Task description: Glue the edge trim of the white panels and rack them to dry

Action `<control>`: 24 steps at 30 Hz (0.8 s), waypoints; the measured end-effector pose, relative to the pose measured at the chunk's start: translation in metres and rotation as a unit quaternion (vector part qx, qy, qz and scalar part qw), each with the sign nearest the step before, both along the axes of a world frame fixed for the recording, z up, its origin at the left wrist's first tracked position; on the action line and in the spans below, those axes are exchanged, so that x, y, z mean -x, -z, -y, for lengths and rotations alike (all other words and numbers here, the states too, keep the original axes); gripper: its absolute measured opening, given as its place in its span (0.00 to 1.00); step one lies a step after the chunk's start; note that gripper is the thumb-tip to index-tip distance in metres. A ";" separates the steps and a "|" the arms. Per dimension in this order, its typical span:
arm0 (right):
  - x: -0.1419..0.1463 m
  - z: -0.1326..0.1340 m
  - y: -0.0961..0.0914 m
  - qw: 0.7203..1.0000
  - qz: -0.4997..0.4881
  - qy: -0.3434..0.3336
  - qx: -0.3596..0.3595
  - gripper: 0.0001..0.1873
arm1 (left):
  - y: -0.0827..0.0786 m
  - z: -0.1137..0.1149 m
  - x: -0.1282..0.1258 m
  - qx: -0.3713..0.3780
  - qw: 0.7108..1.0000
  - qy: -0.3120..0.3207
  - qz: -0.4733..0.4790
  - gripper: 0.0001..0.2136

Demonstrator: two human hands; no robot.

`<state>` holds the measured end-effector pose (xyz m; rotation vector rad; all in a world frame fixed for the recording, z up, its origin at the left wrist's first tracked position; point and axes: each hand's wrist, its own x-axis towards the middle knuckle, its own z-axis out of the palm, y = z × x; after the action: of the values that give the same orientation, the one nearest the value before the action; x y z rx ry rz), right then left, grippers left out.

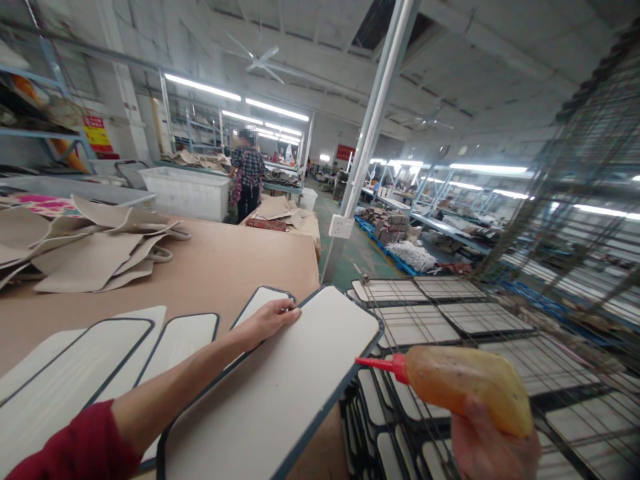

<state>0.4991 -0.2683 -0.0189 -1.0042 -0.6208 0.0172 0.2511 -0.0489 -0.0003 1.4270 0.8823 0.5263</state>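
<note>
My left hand [274, 319] grips the far left edge of a large white panel [270, 380] with rounded corners and a dark border. The panel is tilted up off the table in front of me. In my right hand [493, 433] lies a squeeze bottle [465, 383] of amber stuff with a red nozzle. The nozzle points left, its tip close to the panel's right edge; whether they touch I cannot tell. Left of my forearm, similar dark-edged white panels [75, 367] lie on the brown table [240, 250].
A wire rack [440, 320] holding several white panels stands at my right. Beige cut pieces [95, 253] are heaped on the table's left. A metal post [370, 127] with a socket box rises beyond the table. A white bin [185, 193] and a person [247, 170] are farther back.
</note>
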 end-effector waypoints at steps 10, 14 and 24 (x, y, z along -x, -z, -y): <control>0.012 0.001 -0.013 0.998 -0.015 0.046 0.034 0.23 | -0.003 -0.007 -0.009 -0.003 1.000 -0.005 0.006 0.23; 0.012 0.003 -0.009 0.998 -0.028 0.038 0.037 0.25 | -0.005 -0.009 -0.013 -0.007 1.000 -0.009 0.002 0.23; 0.013 0.006 0.002 0.998 -0.052 -0.015 0.020 0.30 | -0.009 -0.016 -0.024 -0.028 0.999 -0.024 -0.012 0.21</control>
<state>0.4860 -0.2743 -0.0209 -1.0264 -0.5411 0.1076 0.2748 -0.0329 0.0091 1.4671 0.9293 0.5759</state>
